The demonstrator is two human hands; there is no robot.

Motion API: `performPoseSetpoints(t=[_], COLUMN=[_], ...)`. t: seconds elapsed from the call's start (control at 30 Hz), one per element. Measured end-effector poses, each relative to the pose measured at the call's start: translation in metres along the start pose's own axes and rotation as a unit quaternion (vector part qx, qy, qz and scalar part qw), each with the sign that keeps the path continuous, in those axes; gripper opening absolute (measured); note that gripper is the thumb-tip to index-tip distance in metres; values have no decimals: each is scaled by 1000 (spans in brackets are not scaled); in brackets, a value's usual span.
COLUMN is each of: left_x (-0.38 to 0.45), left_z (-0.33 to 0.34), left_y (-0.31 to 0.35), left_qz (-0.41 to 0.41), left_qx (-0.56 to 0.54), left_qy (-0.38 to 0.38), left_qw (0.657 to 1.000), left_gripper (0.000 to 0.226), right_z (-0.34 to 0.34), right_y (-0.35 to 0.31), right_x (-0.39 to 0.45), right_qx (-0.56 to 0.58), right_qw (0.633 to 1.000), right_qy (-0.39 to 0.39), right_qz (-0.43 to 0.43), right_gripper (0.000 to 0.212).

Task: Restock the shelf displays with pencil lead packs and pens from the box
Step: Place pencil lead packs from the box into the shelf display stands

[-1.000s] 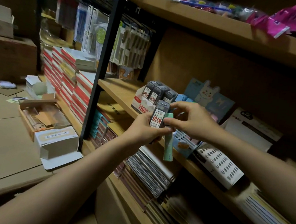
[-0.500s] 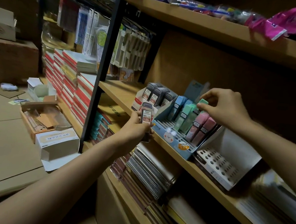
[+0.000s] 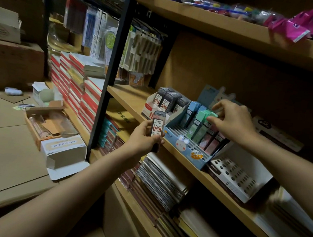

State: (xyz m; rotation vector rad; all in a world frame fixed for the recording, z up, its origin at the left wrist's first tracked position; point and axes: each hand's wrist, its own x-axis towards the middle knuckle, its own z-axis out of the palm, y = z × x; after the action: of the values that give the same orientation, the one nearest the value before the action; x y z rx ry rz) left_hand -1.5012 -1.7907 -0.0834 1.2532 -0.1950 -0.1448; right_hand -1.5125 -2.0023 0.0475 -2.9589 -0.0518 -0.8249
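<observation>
My left hand [image 3: 143,138] holds a dark grey pencil lead pack [image 3: 157,126] upright in front of the middle shelf edge. Behind it stands a white display box [image 3: 150,108] with several matching grey packs. To its right a blue bunny-printed display tray [image 3: 183,146] holds blue, green and pink lead packs in slots. My right hand [image 3: 230,122] pinches the top of a green lead pack [image 3: 212,115] that stands in this tray.
A white perforated pen display [image 3: 242,177] sits empty right of the blue tray. Spiral notebooks [image 3: 161,178] fill the shelf below. On the floor at left lie a white carton [image 3: 65,149] and an open wooden box [image 3: 43,123]. Stacked red notebooks [image 3: 72,82] and cardboard boxes [image 3: 12,64] stand further left.
My right hand carried the green pack from in front of my left hand into the blue tray. My left hand lowered slightly, still gripping the grey pack.
</observation>
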Motion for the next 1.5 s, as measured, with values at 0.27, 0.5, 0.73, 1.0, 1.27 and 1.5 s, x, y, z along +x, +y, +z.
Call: performPoseSetpoints(t=[0.27,0.5,0.73,1.0,1.27,1.5], left_x=[1,1,7,13,38,58], left_z=[6,4,6,4,-7,-16], left_y=[-1,3,7,7,6,-14], left_qz=[15,30,41,102,237,248], left_qx=[13,14,30,113,469,565], left_qy=[3,4,6,-41,5,-26], left_qw=[1000,999,999,988,851,787], left_gripper=[44,32,30,31,64,67], right_z=[14,23,22,42,12,39], right_y=[2,9,-39,-55,-30,-37], right_x=[2,3,-1,21,84,96], right_qx=[-83,-85,157,241,195,137], right_qw=[996,995,983,966,977,988], right_qy=[41,36,-56,-83,88,73], right_qz=[-11,24,-70,-35,24,14], right_gripper=[28,31,28,25,20,17])
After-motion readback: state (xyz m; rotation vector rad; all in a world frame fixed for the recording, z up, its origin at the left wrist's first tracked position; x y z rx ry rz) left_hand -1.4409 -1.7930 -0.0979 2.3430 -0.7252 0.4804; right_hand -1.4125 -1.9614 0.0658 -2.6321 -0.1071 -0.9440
